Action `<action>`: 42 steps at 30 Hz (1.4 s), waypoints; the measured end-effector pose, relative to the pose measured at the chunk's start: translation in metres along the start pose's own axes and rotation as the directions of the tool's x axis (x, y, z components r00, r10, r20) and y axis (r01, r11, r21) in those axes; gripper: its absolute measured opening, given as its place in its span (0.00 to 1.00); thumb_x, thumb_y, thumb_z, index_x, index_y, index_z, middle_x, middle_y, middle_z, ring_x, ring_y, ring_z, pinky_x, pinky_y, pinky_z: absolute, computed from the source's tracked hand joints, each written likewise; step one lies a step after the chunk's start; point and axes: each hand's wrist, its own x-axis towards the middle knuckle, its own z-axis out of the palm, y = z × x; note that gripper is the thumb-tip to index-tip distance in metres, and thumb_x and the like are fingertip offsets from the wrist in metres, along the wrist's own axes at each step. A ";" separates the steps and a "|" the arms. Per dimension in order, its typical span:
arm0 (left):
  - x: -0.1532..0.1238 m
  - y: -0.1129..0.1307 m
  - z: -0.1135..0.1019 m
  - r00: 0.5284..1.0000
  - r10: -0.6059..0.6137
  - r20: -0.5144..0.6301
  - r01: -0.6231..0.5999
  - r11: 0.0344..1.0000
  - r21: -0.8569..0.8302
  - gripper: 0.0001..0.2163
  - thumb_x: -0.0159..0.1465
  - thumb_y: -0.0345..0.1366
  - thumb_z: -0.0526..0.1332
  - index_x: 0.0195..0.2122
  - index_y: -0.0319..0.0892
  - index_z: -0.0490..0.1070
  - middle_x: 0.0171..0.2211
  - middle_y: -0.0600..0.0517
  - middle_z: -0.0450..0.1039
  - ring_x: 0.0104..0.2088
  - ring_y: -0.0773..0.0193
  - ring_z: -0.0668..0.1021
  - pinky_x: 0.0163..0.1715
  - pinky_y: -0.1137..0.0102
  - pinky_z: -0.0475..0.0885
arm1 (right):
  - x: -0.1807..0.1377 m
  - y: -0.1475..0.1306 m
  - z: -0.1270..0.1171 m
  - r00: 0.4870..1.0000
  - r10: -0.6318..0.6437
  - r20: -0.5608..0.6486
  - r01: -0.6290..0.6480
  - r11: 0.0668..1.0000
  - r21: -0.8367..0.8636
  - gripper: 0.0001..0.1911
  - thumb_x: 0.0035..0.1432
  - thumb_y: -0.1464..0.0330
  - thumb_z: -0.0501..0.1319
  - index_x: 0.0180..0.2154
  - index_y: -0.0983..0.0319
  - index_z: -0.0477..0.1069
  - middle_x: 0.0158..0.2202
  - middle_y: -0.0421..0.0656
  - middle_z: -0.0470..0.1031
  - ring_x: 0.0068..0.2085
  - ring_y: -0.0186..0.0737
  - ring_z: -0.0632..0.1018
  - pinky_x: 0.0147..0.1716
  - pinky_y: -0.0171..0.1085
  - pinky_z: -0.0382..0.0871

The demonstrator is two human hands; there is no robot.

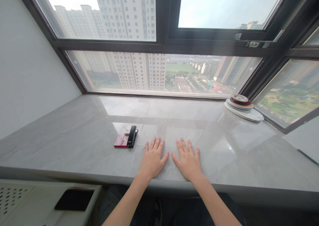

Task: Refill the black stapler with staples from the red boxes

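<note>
While the seated person's two bare hands lie flat on a glossy grey stone ledge [74,146], nothing is held in either. From where I stand, the left hand [152,159] is released, palm down, fingers spread and pointing toward the window [139,71]; the right hand [188,161] mirrors it, just as loose. The thumbs point toward each other, near but apart.

Nearest to the left hand, just beyond its fingers and to its left, lies a black stapler [132,138] at the right side of a red-and-white packet [120,140]. Whether it overlaps the packet or only sits against it, I cannot tell. A small pale piece [127,130] shows by the stapler's upper end.

Resting well here, I judge, means relaxed wrists, even weight and palms back from those objects, so nothing gets nudged. The left hand is better placed to reach the stapler; a grip around its body should be steadier than a pinch at one end. Polished stone may let things slide, so lifting would be safer than dragging.

Well off to the right, by the window corner, stands a stack of round, plate-like pieces [240,106].
</note>
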 end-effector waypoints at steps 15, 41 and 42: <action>0.000 -0.004 -0.001 1.000 0.005 0.011 -0.005 1.000 -0.024 0.27 0.75 0.49 0.48 0.74 0.54 0.52 0.75 0.51 0.49 0.75 0.51 0.52 0.72 0.46 0.47 | -0.001 -0.001 0.000 1.000 0.000 -0.002 0.000 1.000 -0.012 0.37 0.73 0.48 0.43 0.76 0.52 0.43 0.78 0.41 0.38 0.76 0.61 0.39 0.68 0.68 0.31; -0.028 -0.008 -0.011 0.995 0.080 0.052 -0.080 0.997 0.004 0.29 0.76 0.49 0.47 0.76 0.53 0.46 0.77 0.52 0.42 0.76 0.50 0.48 0.72 0.46 0.48 | 0.012 -0.018 0.000 0.988 0.133 0.082 -0.139 0.988 0.073 0.37 0.72 0.49 0.43 0.76 0.54 0.46 0.78 0.46 0.39 0.75 0.66 0.37 0.65 0.74 0.32; -0.028 -0.007 -0.012 0.995 0.081 0.051 -0.081 0.997 0.003 0.29 0.76 0.48 0.47 0.76 0.53 0.47 0.77 0.51 0.43 0.76 0.50 0.49 0.72 0.46 0.48 | 0.018 -0.026 -0.002 0.980 0.162 0.116 -0.175 0.978 0.110 0.38 0.72 0.48 0.43 0.76 0.56 0.45 0.78 0.50 0.39 0.75 0.69 0.38 0.63 0.76 0.33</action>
